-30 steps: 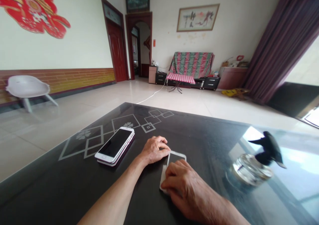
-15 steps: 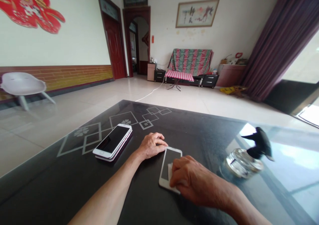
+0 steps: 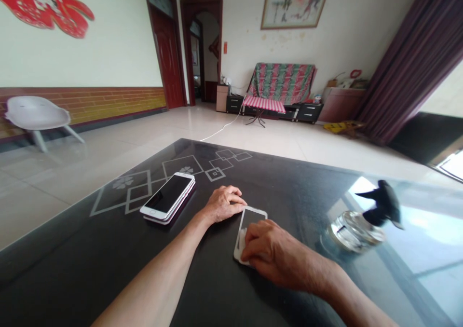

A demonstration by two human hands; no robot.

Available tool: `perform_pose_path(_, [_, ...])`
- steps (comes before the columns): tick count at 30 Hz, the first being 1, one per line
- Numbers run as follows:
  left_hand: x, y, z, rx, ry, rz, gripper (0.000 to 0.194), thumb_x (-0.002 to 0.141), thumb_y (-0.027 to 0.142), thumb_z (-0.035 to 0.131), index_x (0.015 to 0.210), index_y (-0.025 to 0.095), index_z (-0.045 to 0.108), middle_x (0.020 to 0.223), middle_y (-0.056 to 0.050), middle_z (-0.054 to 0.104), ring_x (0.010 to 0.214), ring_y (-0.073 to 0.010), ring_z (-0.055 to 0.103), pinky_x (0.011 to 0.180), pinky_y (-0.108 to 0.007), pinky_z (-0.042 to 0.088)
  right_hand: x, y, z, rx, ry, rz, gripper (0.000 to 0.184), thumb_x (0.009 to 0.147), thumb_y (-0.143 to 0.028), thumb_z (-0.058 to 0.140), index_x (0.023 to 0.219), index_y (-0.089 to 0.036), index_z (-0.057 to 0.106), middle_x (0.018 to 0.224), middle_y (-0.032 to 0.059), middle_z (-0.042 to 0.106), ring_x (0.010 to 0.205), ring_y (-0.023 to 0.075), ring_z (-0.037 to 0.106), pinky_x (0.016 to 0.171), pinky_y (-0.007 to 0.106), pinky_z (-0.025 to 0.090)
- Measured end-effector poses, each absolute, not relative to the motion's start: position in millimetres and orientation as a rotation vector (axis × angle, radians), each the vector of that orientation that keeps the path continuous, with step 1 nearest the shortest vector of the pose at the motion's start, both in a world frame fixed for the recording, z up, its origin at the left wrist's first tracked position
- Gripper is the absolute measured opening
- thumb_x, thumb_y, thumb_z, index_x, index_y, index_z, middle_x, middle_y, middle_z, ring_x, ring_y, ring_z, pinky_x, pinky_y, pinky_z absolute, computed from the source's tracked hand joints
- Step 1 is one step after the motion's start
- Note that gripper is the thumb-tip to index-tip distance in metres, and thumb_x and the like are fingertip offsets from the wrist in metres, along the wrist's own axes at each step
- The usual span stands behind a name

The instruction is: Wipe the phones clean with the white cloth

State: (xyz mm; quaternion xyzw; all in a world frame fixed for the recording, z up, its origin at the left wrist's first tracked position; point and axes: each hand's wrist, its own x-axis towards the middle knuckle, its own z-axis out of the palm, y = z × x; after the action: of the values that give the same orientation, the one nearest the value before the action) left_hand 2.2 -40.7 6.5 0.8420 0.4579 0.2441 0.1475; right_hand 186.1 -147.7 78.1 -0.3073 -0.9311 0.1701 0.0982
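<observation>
Take the white phone under the hands as the middle of a clock face. Out between nine and ten o'clock lies a stack of phones on the dark table, the top one screen up; how many lie beneath is hard to tell.

Closer in, towards ten or eleven, rests the left hand, its fingers loosely curled and slightly apart, gripping nothing that shows. A fingertip seems to touch the phone's upper left corner — apparently as a stop against sliding.

The phone itself lies flat, screen up, between the two hands, its top edge bare and its lower right side covered. The right hand comes in from four o'clock, fingers bunched narrow around a white wipe pressed on the lower part of the screen.

At three o'clock, well apart, stands a clear spray bottle with a black trigger head, touched by neither hand.

The step in hand looks like wiping the glass. The next move probably calls for light, even pressure up towards twelve o'clock, with the left fingertip steadying the corner without blocking the wipe.
</observation>
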Motion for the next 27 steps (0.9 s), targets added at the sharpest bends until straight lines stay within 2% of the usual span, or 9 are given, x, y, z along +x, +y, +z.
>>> perform_pose_path(8, [2,-40,5,2.426,1.310,0.716,0.013,0.080,0.032,0.065,0.088,0.034,0.075,0.110,0.006,0.065,0.093,-0.0166,0.057,0.092,-0.028,0.041,212,-147,88,-1.147,-2.758,0.680,0.034,0.070,-0.001,0.052,0.075,-0.027,0.072,0.079,-0.0045,0.068,0.073,0.0102,0.062,0.071,0.019,0.043])
perform_pose_path(13, [2,-41,6,2.426,1.314,0.719,0.013,0.080,0.031,0.066,0.088,0.033,0.076,0.110,0.005,0.065,0.093,-0.0167,0.057,0.091,-0.028,0.042,210,-152,87,-1.136,-2.768,0.603,0.034,0.069,-0.002,0.052,0.073,-0.028,0.072,0.079,-0.0041,0.067,0.077,0.0109,0.062,0.077,0.019,0.043])
perform_pose_path(18, [2,-41,7,2.431,1.307,0.718,0.012,0.080,0.031,0.066,0.088,0.034,0.076,0.109,0.005,0.065,0.092,-0.0167,0.057,0.091,-0.028,0.042,212,-148,90,-1.166,-2.738,0.666,0.034,0.069,-0.003,0.049,0.075,-0.027,0.072,0.078,-0.0043,0.069,0.070,0.0096,0.061,0.066,0.017,0.042])
perform_pose_path(27, [3,-39,4,2.431,1.300,0.724,0.013,0.080,0.031,0.067,0.088,0.034,0.076,0.109,0.005,0.064,0.092,-0.0167,0.057,0.092,-0.029,0.041,211,-140,80,-1.243,-2.729,0.698,0.029,0.071,-0.006,0.048,0.074,-0.023,0.071,0.073,-0.0035,0.068,0.064,0.0085,0.057,0.061,0.017,0.038])
